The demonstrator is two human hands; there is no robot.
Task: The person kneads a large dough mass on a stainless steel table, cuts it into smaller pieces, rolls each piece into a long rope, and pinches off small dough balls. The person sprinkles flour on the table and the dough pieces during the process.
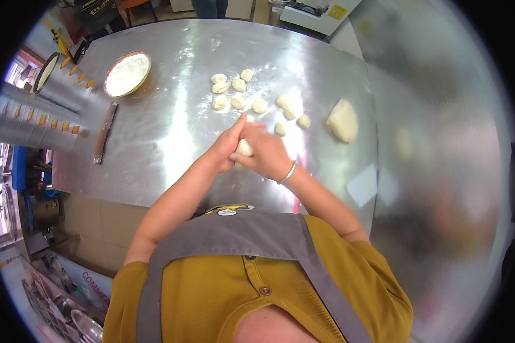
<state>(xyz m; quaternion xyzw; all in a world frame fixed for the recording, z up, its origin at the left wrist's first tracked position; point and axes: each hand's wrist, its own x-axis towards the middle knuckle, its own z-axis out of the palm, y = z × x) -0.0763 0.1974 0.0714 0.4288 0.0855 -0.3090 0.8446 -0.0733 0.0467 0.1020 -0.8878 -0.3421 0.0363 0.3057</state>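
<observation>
Between my two palms I hold a piece of pale dough (244, 148), over the near middle of the steel table (154, 180). My left hand (229, 145) is on the left side of the picture, upright against the dough. From the right, my right hand (266, 152), with a bracelet at the wrist, curves over it; its fingers are blurred. Several small dough balls (238, 102) lie just beyond my hands on floured steel, one of them partly hidden behind my fingers. A larger lump of dough (343, 121) rests farther right.
A bowl of flour (128, 75) stands at the far left, with a floured rolling pin (105, 133) nearer. Large metal cylinders (34, 118) flank the left edge. A white card (362, 185) lies by the right edge, beside a steel surface. Beyond the far edge, a person's legs (210, 8) show.
</observation>
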